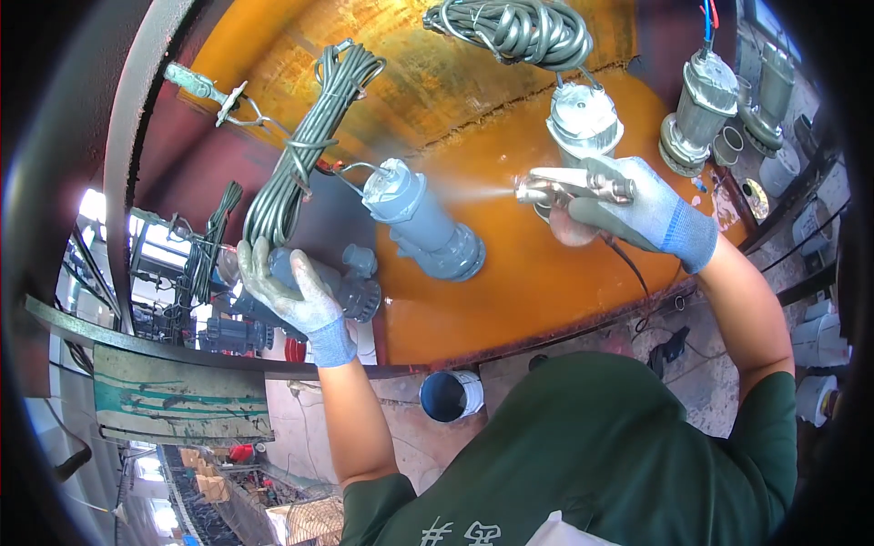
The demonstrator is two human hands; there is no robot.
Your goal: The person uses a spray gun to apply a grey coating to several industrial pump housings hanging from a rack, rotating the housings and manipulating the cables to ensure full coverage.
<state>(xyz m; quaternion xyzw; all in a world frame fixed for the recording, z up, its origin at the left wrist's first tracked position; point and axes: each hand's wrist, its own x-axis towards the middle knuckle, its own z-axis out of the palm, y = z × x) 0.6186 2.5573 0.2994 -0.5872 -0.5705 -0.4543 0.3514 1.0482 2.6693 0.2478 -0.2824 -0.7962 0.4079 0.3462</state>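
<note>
My right hand (628, 205), in a white and blue glove, grips a metal spray gun (569, 187). A pale mist leaves its nozzle toward the left. In the mist's path a grey-blue submersible pump (423, 223) hangs tilted, its cable joined to a long tied cable coil (305, 150). My left hand (291, 287), gloved and stained with grey, is at the coil's lower end with its fingers curled against it. The coil hangs from a clamp-like metal hook (202, 86). Behind the spray gun hangs a bare silver pump (583, 118), under another cable coil (519, 32).
An orange-coated booth wall (510, 309) curves behind the pumps. More silver pumps (701, 109) stand at the right. Other grey pumps (360, 296) hang left of the booth. Below the booth's edge are a dark-filled bucket (451, 396) and a thin hose (628, 264) from the gun.
</note>
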